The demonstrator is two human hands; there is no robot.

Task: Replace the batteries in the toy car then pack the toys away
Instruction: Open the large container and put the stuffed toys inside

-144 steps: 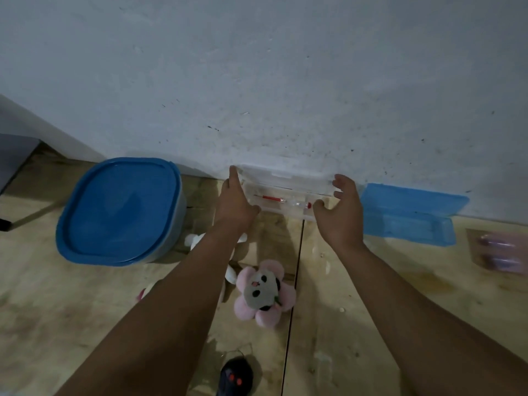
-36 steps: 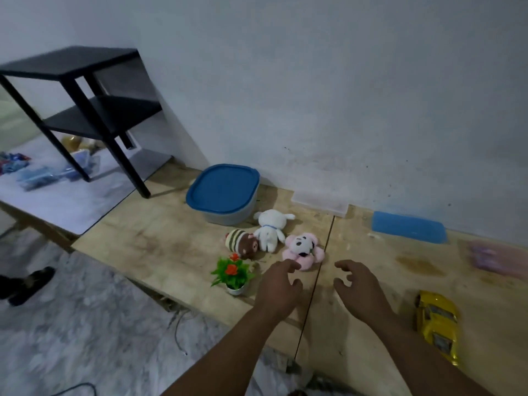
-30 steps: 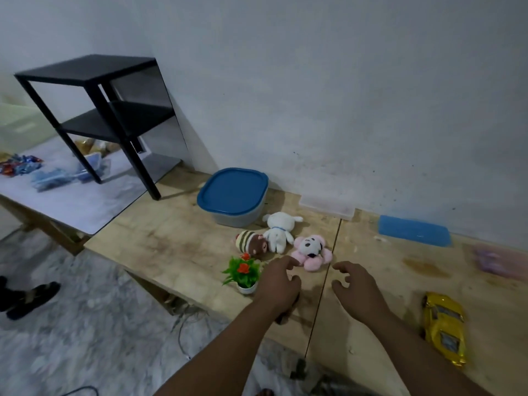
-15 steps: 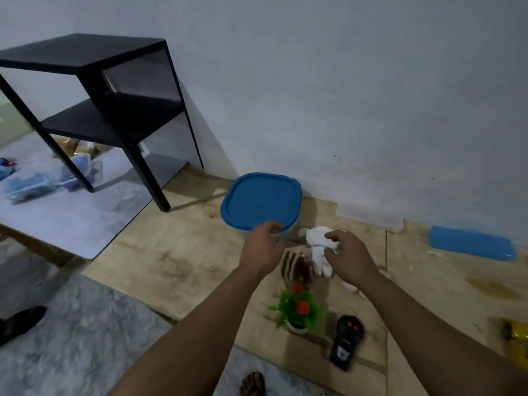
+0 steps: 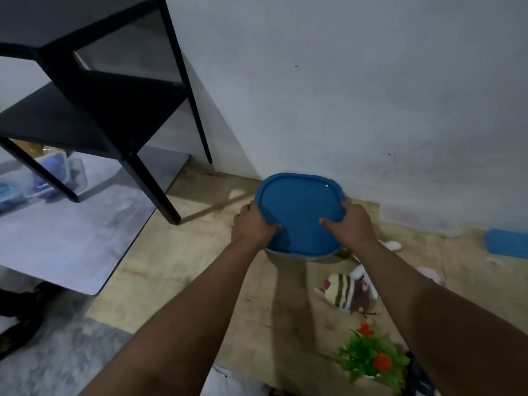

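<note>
Where they hovered before, left hand (image 5: 253, 224) and right hand (image 5: 350, 225) now grip the blue lid (image 5: 298, 212).

1. We count two hands: the left hand (image 5: 251, 224); the right hand (image 5: 350, 224);
2. one blue-lidded container (image 5: 298, 212);
3. one striped plush toy (image 5: 347, 292);
4. one small potted plant (image 5: 368, 357);
5. one black shelf rack (image 5: 94, 90).

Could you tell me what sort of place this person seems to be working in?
Probably a makeshift home or workshop corner: a bare plywood tabletop against a scuffed white wall, a black metal shelf beside it, and soft toys by a blue-lidded tub.
</note>
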